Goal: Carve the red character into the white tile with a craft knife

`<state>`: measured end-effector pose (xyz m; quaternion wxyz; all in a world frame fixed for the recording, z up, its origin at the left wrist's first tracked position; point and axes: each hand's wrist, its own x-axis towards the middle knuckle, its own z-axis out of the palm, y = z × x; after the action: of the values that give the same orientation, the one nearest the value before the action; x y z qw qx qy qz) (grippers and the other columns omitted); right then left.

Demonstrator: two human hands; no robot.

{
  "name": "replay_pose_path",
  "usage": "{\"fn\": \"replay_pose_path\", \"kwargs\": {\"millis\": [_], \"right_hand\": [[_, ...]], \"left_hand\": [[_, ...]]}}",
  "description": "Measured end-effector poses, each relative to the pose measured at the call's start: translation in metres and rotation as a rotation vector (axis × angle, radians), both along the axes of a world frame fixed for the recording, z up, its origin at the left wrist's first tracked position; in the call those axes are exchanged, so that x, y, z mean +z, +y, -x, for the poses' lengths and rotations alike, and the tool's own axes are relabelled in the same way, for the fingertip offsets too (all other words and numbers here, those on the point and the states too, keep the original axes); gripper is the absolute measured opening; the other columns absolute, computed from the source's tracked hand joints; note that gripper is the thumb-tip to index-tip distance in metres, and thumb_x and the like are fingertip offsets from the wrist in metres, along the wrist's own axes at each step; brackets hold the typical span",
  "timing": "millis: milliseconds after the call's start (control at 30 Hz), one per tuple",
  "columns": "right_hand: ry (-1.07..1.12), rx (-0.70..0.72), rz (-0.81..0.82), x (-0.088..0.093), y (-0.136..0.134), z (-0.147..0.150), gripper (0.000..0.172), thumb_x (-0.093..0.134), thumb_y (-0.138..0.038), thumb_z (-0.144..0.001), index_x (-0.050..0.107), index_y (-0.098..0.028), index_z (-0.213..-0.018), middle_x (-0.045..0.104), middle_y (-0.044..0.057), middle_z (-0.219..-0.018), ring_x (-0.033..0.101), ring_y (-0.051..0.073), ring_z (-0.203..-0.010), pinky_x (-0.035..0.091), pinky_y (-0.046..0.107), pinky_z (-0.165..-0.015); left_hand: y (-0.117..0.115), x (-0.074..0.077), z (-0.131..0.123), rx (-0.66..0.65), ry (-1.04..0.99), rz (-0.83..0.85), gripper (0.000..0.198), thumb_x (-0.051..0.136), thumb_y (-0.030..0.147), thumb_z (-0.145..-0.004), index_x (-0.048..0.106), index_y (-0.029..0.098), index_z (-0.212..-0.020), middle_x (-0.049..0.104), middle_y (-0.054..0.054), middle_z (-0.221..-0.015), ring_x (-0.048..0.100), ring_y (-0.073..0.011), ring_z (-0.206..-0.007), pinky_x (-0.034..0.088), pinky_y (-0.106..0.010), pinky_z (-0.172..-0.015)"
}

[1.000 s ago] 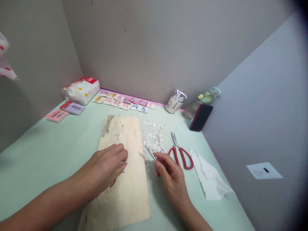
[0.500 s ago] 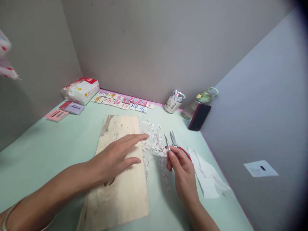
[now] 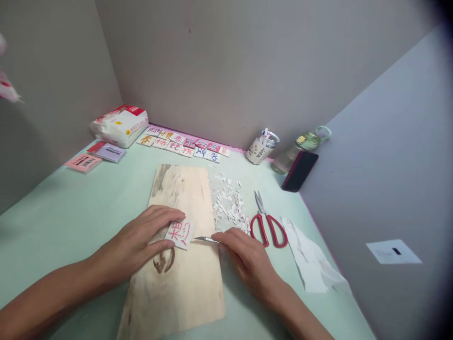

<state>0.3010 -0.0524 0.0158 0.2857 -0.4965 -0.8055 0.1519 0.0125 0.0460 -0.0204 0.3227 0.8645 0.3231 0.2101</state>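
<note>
My left hand [image 3: 150, 236] is closed on a small white block [image 3: 181, 234] with a red character drawn on its face. It holds the block against the wooden board [image 3: 187, 293]. In my right hand [image 3: 246, 259] is a slim craft knife [image 3: 207, 240], its blade pointing left, close to the block's right edge. A dark ring-shaped knot shows in the board's wood below the block. White shavings [image 3: 228, 203] lie scattered to the right of the board. Red-handled scissors [image 3: 265, 222] rest just beyond my right hand, blades pointing away.
Rows of lettered tiles [image 3: 184, 144] line the back edge beside a tissue pack [image 3: 122, 125] and two eraser-like packets [image 3: 85, 162]. At back right stand a can [image 3: 261, 148], a green-lidded bottle [image 3: 288, 158] and a leaning phone [image 3: 300, 172]. Crumpled white paper [image 3: 313, 264] lies right.
My left hand, spread open over the board before, now grips the white block. My right hand has lowered the knife leftward over the board, uncovering the scissors' handles. The view has shifted slightly.
</note>
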Motion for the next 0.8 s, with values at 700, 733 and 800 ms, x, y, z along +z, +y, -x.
{"fn": "replay_pose_path", "kwargs": {"millis": [700, 733, 800], "right_hand": [[-0.32, 0.071, -0.108, -0.002, 0.014, 0.003, 0.031, 0.047, -0.008, -0.103, 0.075, -0.02, -0.112, 0.064, 0.004, -0.08, 0.059, 0.017, -0.065, 0.039, 0.028, -0.055], [-0.32, 0.077, -0.106, -0.002, 0.015, 0.003, 0.032, 0.047, -0.008, -0.103, 0.075, -0.02, -0.113, 0.064, 0.004, -0.079, 0.059, 0.017, -0.064, 0.039, 0.028, -0.055], [-0.317, 0.09, -0.095, 0.0, 0.016, 0.003, 0.034, 0.046, -0.008, -0.103, 0.074, -0.021, -0.116, 0.064, 0.004, -0.078, 0.059, 0.018, -0.064, 0.039, 0.029, -0.055]], "left_hand": [[0.003, 0.003, -0.001, -0.064, -0.029, 0.06, 0.04, 0.049, 0.031, -0.107, 0.051, 0.036, -0.146, 0.057, -0.003, -0.147, 0.047, -0.0241, -0.142, 0.04, -0.041, -0.12], [0.003, 0.003, -0.001, -0.072, -0.029, 0.064, 0.04, 0.048, 0.031, -0.108, 0.05, 0.036, -0.147, 0.057, -0.003, -0.148, 0.046, -0.0237, -0.143, 0.039, -0.041, -0.12], [0.003, 0.002, 0.0, -0.086, -0.026, 0.067, 0.04, 0.047, 0.031, -0.108, 0.049, 0.036, -0.148, 0.056, -0.003, -0.148, 0.044, -0.0236, -0.144, 0.038, -0.041, -0.121]]}}
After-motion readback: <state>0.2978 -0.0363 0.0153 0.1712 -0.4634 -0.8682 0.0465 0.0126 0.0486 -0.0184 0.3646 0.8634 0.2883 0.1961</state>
